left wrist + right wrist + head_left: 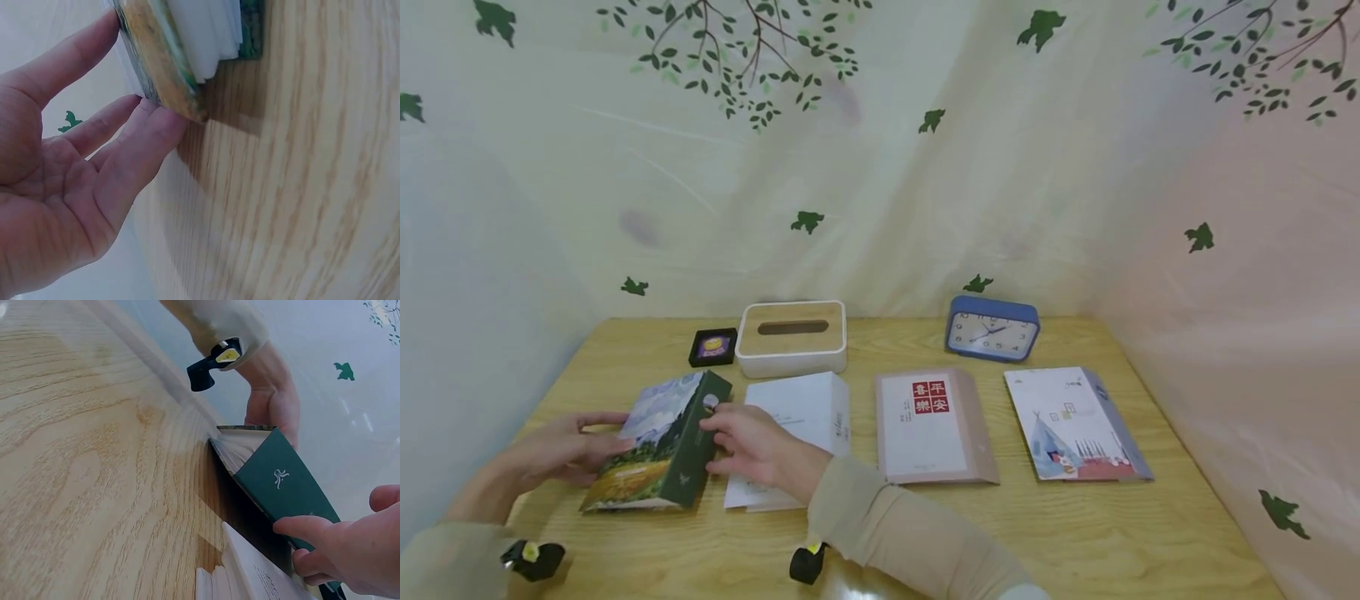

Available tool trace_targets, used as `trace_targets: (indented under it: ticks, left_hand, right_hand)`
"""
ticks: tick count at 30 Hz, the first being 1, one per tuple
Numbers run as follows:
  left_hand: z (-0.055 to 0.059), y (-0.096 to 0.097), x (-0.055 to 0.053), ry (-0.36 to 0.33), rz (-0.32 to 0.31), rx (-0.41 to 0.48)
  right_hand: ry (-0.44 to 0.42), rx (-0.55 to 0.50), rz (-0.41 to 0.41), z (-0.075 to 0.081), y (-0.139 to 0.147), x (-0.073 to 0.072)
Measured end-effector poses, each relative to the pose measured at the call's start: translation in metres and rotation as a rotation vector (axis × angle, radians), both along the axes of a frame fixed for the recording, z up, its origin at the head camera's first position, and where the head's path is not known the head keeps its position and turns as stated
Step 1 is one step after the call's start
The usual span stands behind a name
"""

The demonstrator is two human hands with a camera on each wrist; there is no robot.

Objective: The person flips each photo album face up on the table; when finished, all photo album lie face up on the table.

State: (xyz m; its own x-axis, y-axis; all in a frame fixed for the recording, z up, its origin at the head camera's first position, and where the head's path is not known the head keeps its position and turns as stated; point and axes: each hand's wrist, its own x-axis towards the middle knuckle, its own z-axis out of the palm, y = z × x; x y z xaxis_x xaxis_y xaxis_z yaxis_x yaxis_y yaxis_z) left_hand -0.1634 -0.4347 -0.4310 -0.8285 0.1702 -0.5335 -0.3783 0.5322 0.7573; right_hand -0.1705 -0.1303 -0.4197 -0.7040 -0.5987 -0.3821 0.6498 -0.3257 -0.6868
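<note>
A thick book (647, 446) with a landscape painting on its cover and a dark green spine (284, 478) is tilted at the left of the table. At its left edge, my left hand (565, 450) grips it, thumb on one side and fingers (140, 140) on the other. From the right, my right hand (760, 446) touches the green spine with its fingertips, its index finger (306, 528) stretched along it. White page edges (203, 37) show between the covers in the left wrist view. Beside it, a white book (797, 417) lies partly behind my right hand.
Farther right lie a book with a red square emblem (925, 433) and a book with a tent drawing (1067, 425). Along the back stand a small black box (712, 347), a white tissue box (792, 362) and a blue clock (992, 329). Fabric walls border the table (1037, 542).
</note>
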Motion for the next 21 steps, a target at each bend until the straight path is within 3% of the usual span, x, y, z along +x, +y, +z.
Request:
trace_targets:
  ticks: [9,17,21]
  left_hand:
    - [0.003,0.003,-0.007,0.0,-0.042,0.048]
    - [0.002,-0.001,-0.009,-0.059,-0.094,0.203]
    - [0.002,0.001,-0.01,-0.083,-0.101,0.275]
  right_hand:
    - [0.031,0.022,-0.022,0.004,0.005,-0.007]
    - [0.037,0.033,-0.026,0.007,0.011,-0.013]
    - [0.087,0.024,0.001,0.008,0.01,-0.017]
